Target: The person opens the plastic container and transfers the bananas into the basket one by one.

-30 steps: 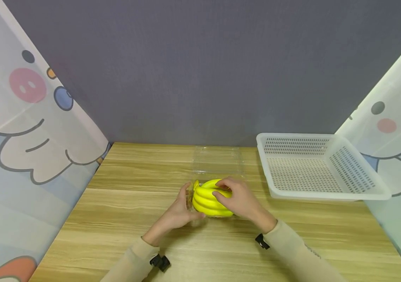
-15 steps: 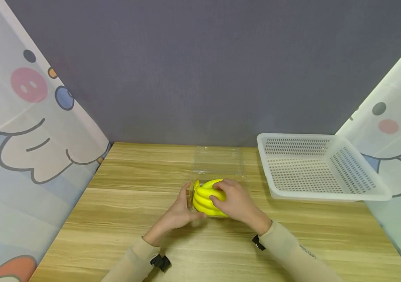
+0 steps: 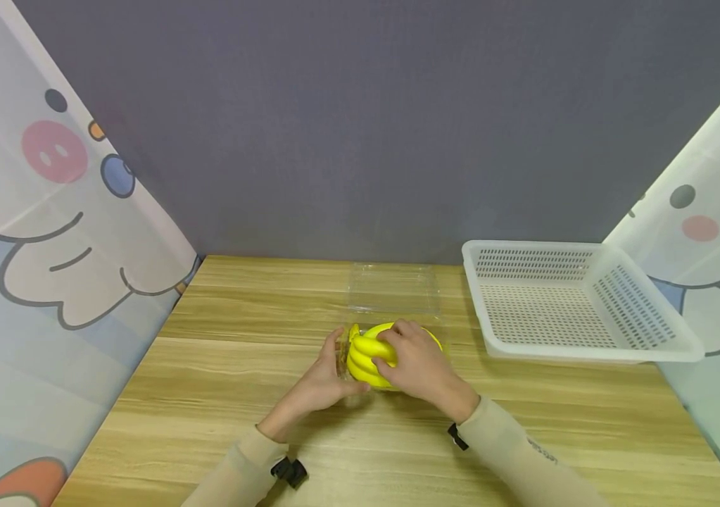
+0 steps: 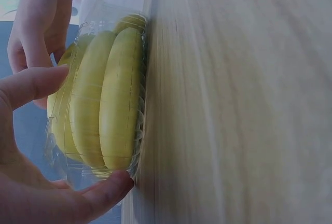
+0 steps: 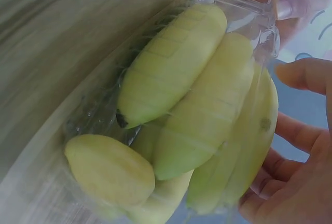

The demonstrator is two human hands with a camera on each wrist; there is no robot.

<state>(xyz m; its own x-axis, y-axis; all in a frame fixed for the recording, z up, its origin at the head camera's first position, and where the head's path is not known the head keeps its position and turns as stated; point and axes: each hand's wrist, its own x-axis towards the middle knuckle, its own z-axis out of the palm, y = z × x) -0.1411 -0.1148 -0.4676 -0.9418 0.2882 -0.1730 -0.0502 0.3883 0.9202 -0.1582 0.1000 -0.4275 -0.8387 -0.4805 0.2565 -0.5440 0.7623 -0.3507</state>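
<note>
A bunch of yellow bananas (image 3: 366, 362) lies in a clear plastic clamshell box (image 5: 244, 1), stem end to the left. Its clear lid (image 3: 393, 289) is folded back flat behind it. My left hand (image 3: 321, 380) holds the box by its left end, thumb along the front side, as the left wrist view also shows. Over the top of the bunch, my right hand (image 3: 423, 362) grips the bananas with thumb and fingers spread across them. Part of the bunch is hidden under that hand. In the right wrist view the banana tips (image 5: 122, 120) show through the plastic.
A white perforated plastic basket (image 3: 588, 351) stands at the back right of the wooden table (image 3: 239, 317). Behind the table rises a grey wall (image 3: 334, 141). Cartoon-printed panels (image 3: 49, 211) flank both sides.
My right hand has slid left along the top of the bananas, and their right end now shows beyond it. My left hand and the box have stayed in place.
</note>
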